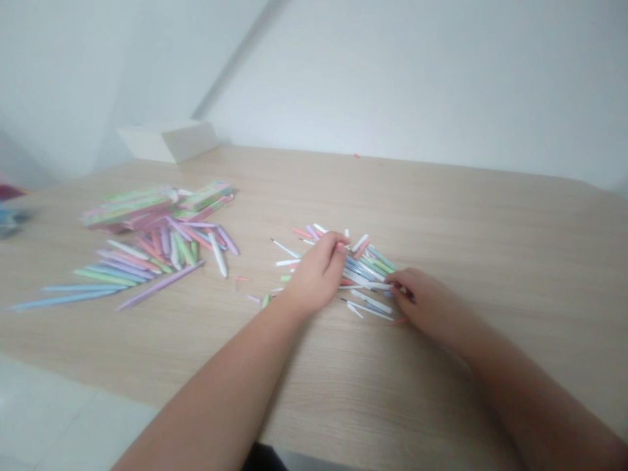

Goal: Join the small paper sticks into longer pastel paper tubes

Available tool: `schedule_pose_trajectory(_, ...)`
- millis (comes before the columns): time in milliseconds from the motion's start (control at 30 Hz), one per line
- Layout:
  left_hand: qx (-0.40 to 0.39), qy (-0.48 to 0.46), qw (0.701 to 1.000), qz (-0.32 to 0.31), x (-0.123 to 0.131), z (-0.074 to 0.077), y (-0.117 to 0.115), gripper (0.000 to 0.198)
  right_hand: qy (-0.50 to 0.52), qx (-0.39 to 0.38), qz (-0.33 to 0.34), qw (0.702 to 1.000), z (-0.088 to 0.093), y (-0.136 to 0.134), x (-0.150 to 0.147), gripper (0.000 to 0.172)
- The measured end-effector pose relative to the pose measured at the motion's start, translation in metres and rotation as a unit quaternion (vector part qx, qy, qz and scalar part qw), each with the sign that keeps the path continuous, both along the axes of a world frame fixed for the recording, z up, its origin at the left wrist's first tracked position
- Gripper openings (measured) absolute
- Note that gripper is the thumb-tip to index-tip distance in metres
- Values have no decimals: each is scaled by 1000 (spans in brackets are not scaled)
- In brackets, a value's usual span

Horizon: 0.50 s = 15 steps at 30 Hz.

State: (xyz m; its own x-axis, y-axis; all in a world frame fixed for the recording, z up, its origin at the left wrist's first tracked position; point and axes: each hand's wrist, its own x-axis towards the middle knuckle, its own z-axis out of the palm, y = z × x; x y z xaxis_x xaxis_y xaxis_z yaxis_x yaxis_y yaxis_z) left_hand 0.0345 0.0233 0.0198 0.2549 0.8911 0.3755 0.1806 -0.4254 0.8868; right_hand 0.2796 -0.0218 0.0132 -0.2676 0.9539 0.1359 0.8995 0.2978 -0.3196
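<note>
A loose pile of pen parts (360, 271) lies in the middle of the table, with white, blue, green, pink and purple tubes among thin dark-tipped refills (367, 310). Over the pile's left side is my left hand (321, 271), its fingers curled and thumb pinched against them. What it may hold is too blurred to make out. At the right edge, my right hand (419, 297) is closed, its fingertips pinched at the end of a white pen piece (379, 286). The palms and some of the parts beneath my hands are hidden.
Left of the pile lies a heap of pastel pens (167, 248), with pink and green printed boxes (132, 206) behind it. A white box (171, 140) stands at the back left by the wall. Small scraps (243, 279) lie between the heaps.
</note>
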Motion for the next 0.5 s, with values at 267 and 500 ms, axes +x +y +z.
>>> schedule_pose_trajectory(267, 102, 181, 978, -3, -5, 0, 0, 28, -26, -4, 18, 999, 10, -2, 8, 22)
schedule_pose_trajectory(500, 157, 380, 910, -53, -4, -12, 9, 22, -62, -14, 50, 997, 3, -1, 5, 23)
